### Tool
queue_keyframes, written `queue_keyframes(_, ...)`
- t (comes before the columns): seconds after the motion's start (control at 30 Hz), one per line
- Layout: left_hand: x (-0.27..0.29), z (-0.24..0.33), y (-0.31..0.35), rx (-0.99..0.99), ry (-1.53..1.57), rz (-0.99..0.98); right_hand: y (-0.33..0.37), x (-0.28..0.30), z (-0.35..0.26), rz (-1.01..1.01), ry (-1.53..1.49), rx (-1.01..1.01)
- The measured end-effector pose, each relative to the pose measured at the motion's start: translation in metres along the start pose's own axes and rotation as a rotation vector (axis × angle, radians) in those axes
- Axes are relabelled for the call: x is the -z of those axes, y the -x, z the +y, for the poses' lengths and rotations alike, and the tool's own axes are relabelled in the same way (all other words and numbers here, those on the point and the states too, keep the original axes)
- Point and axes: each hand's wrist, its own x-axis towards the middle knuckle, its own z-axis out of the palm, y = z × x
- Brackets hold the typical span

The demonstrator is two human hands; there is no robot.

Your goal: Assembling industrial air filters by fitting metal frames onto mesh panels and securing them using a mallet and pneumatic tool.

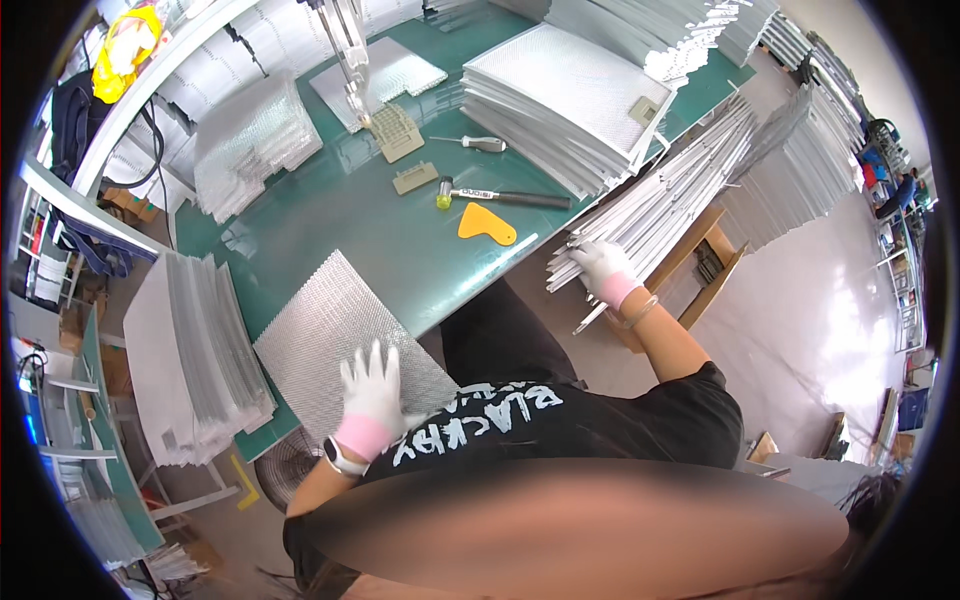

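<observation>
My left hand [372, 390], in a white glove with a pink cuff, lies with fingers spread on a silver mesh-patterned sheet [335, 335]. That sheet rests at the near left of the green table [370, 265] and overhangs its front edge. To the right, beyond the table edge, my right hand [605, 270], gloved the same way, is closed over the near end of a pile of thin silver strips [665, 190]. How many it grips is hidden. On the table lie a yellow scraper [485, 225], a black-handled hammer [510, 197] and a screwdriver [480, 144].
A tall stack of mesh sheets [560, 85] stands at the far right of the table. Beige blocks [396, 132] sit under a metal arm [350, 60]. More sheets [190, 350] stand at the left. An open cardboard box [715, 275] is below the strips.
</observation>
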Motion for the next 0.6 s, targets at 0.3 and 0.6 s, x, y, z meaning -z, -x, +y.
queue_keyframes(0.3,-0.019,-0.051,-0.033,-0.225,0.183,0.171,0.049,-0.063,0.062,-0.025,0.031,0.004)
queue_keyframes(0.6,0.010,-0.019,-0.092,-0.562,0.390,0.474,0.006,0.073,-0.077,0.277,-0.377,0.626)
